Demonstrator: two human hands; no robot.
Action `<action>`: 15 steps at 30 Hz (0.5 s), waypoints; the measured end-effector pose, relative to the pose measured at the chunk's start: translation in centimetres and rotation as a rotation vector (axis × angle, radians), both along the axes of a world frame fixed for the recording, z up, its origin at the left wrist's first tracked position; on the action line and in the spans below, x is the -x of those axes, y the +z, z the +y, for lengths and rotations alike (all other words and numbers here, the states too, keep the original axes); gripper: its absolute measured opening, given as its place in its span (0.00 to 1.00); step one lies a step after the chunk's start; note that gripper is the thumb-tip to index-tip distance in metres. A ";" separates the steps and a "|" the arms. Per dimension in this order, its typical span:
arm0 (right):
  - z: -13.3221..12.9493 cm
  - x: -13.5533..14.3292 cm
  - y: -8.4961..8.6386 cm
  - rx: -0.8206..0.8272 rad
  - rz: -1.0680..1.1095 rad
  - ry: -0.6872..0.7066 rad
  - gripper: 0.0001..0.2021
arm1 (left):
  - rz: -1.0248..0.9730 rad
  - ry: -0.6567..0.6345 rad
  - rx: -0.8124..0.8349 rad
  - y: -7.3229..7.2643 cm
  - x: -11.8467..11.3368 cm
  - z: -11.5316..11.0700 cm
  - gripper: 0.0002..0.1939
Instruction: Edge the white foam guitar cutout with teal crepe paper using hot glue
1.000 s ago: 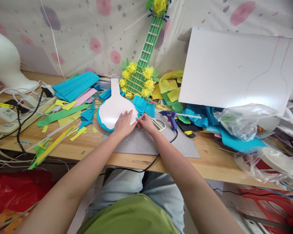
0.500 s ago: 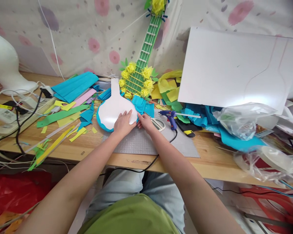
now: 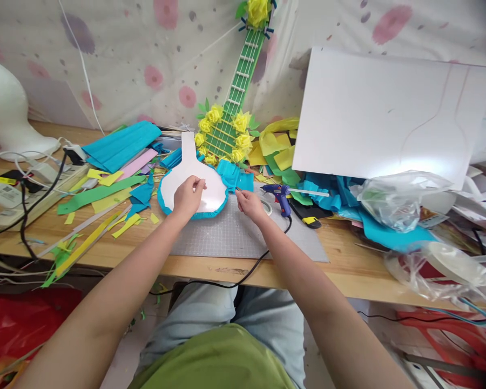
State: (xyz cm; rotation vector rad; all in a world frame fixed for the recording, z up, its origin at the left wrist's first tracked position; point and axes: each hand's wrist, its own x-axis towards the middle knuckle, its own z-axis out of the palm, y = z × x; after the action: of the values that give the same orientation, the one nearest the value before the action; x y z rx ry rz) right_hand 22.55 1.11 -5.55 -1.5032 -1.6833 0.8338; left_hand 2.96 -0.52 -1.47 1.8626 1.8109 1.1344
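A white guitar-shaped board (image 3: 172, 186) lies on the desk, its rounded body edged in blue crepe paper (image 3: 206, 214). Over the middle of that body is my left hand (image 3: 188, 195), thumb and fingertips pressed together; what they hold, if anything, is too small to see. My right hand (image 3: 249, 204) is closed in a pinch just right of the board, near a piece of blue crepe paper (image 3: 246, 181). Whatever lies between its fingertips cannot be made out. A blue glue gun (image 3: 281, 199) rests to the right of it.
A grey cutting mat (image 3: 222, 237) lies under the work. Behind stands a green guitar with yellow flowers (image 3: 243, 75). Paper strips, cables and a power strip (image 3: 44, 197) are at left. A white board (image 3: 372, 108) and plastic-wrapped items (image 3: 392, 200) occupy the right.
My left hand has lifted off the board and moved left, its spread fingers now pinched together. My right hand has drawn slightly away from the board's edge.
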 end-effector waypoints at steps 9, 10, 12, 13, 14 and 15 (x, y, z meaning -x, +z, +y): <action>-1.5 1.7 -0.9 -0.180 0.007 0.287 0.14 | 0.267 -0.198 0.037 -1.9 0.7 -0.5 0.16; -1.5 1.9 -0.9 -0.185 -0.055 0.271 0.15 | 0.266 -0.238 0.036 -2.1 0.6 -0.6 0.16; -1.6 2.4 -0.9 -0.184 -0.157 0.228 0.15 | 0.246 -0.267 0.068 -2.3 0.6 -0.8 0.14; -1.6 2.6 -0.8 -0.180 -0.194 0.210 0.14 | 0.234 -0.263 0.094 -2.3 0.6 -0.8 0.13; -1.6 2.9 -0.8 -0.173 -0.222 0.193 0.14 | 0.223 -0.259 0.119 -2.2 0.7 -0.8 0.12; -1.6 3.1 -0.8 -0.165 -0.247 0.175 0.13 | 0.217 -0.256 0.140 -2.1 0.7 -0.8 0.12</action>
State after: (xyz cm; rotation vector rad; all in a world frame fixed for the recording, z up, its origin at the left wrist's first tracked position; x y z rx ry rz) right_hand 19.41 -0.49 -6.38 -1.4048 -2.0366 0.5982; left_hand 2.23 -1.36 -3.58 2.1243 1.6474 0.7228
